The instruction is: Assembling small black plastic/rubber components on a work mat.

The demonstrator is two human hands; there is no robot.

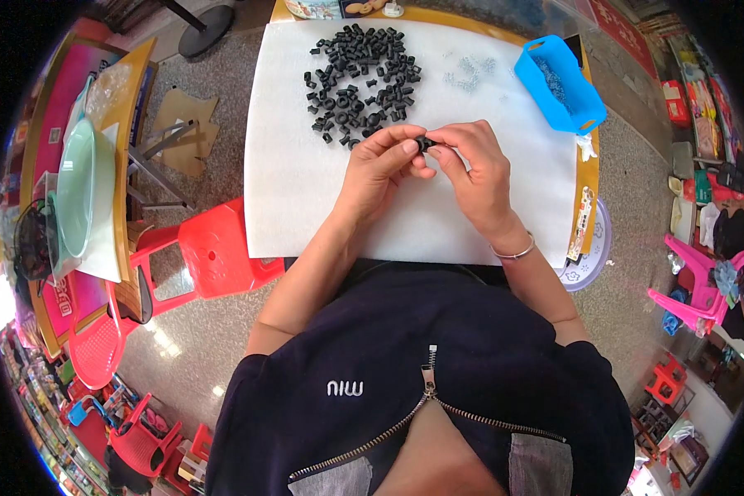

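My left hand (380,169) and my right hand (471,169) meet over a white foam sheet (306,190) on the table. Between their fingertips they pinch one small black plastic part (424,144). Just beyond the hands lies a heap of several similar black parts (360,78). A scatter of small silver metal pieces (469,73) lies to the right of the heap. A blue plastic basket (560,84) with more silver pieces stands at the sheet's far right. A silver bangle (517,252) circles my right wrist.
A red plastic stool (215,252) stands on the floor left of the table. Further left is a wooden table with a pale green bowl (76,186). Pink chairs (694,285) and shop goods crowd the right side. A red chair (99,347) is lower left.
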